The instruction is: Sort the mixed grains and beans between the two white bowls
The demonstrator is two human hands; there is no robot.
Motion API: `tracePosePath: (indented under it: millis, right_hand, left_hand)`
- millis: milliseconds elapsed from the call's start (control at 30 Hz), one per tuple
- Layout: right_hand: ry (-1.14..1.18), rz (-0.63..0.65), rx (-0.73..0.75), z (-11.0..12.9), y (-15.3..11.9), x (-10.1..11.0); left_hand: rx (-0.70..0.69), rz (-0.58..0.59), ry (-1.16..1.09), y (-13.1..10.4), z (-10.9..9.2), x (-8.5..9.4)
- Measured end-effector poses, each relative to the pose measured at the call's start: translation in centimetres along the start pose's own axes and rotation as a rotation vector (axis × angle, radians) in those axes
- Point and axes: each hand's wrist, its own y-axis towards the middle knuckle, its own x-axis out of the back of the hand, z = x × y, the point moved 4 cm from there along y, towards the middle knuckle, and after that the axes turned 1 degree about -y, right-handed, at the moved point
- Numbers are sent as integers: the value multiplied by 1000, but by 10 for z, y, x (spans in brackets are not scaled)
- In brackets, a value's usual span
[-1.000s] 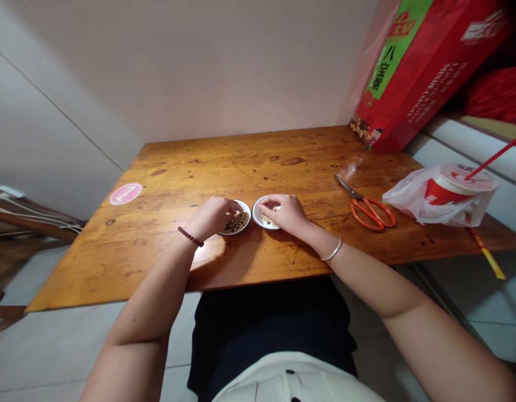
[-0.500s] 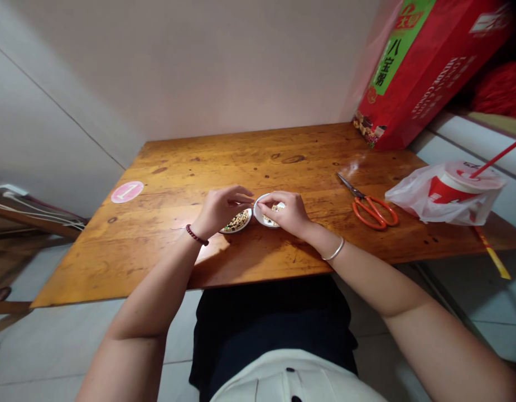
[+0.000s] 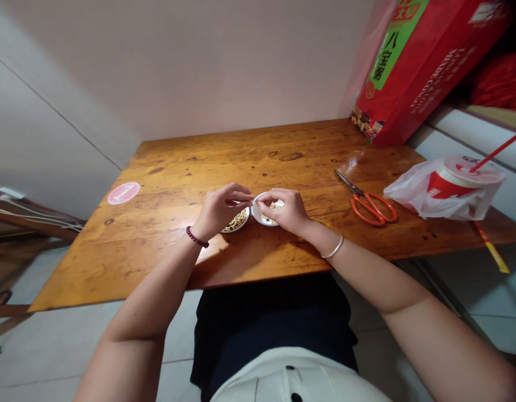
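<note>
My left hand (image 3: 224, 207), with a dark red bead bracelet on its wrist, is held over a small white dish (image 3: 243, 225) of pale and dark beads. Its thumb and fingers come together in a pinch. Opposite it, my right hand (image 3: 288, 211) pinches above a second white dish (image 3: 255, 214), which also has small pale bits inside. The fingertips of both hands almost meet over the dishes' adjoining rims. Whatever lies between them is too small to make out. A faint thread-like line (image 3: 177, 229) lies on the table left of my left wrist.
Orange-handled scissors (image 3: 371, 207) lie open to the right on the wooden table (image 3: 207, 162). Beyond them stands a red and white cup (image 3: 452, 183) in a clear plastic bag. A tall red box (image 3: 425, 67) leans at the back right; a pink round sticker (image 3: 124, 193) marks the left side.
My left fingertips have drawn closer to my right ones, over the dishes. The right hand keeps its pinch almost in place. The whole view has shifted slightly.
</note>
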Motion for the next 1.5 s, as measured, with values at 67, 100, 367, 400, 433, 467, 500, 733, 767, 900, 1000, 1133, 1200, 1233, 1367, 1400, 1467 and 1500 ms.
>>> tracePosePath:
  millis: [67,100,367,400,433,467,500,733,767,900,1000,1133,1200,1233,1367,1400,1467,1500]
  right_hand:
    - [4,-3,7,1,0,0]
    - [5,-3,8,1,0,0]
    - [-2,-2,-9,-1,0,-1]
    - [2,-3,-4,-1,0,0]
    - [3,-2,-4,-1,0,0]
    - [-1,2,-8,0,0,0]
    - [-7,5,-15,0,0,0]
    - [-17,6,-26,0,0,0]
    - [-14,7,-21,0,0,0]
    - [-10,3,-7,0,-1,0]
    - [-30,15,-22,-1,-1,-1]
    - [-49,27,-18,-1,0,-1]
    - [-57,28,-21,-2,0,-1]
    - [-61,29,-24,-3,0,-1]
    - [-50,58,-23,-7,1,-4]
    - [-42,60,-28,-9,2,-4]
    - [-25,75,-72,-13,3,-7]
    - [-10,88,-95,-15,3,-8]
  left_hand:
    - [-2,-12,-5,0,1,-1]
    - [-4,-17,-9,-1,1,-1]
    - [-1,-19,-13,-1,0,-1]
    - [-9,-21,-12,-1,0,-1]
    - [-15,-23,-12,-1,-1,-1]
    - [-18,-24,-13,-1,-2,-1]
    - [-18,-24,-13,-1,-2,-1]
    - [-22,-23,-5,-2,-3,-2]
    - [-29,-23,-1,-2,-3,-2]
    - [-48,-10,2,-2,-5,-2]
    - [-27,4,-4,-2,-4,-2]
    - [7,10,23,-2,-5,-2]
    - [7,12,39,-2,-5,-3]
    - [3,16,42,-2,-6,-3]
    - [-45,28,22,-1,-7,-3]
    - [-39,30,28,-1,-5,-3]
    - [-22,11,51,-1,-2,-2]
    - [-8,0,65,0,0,-1]
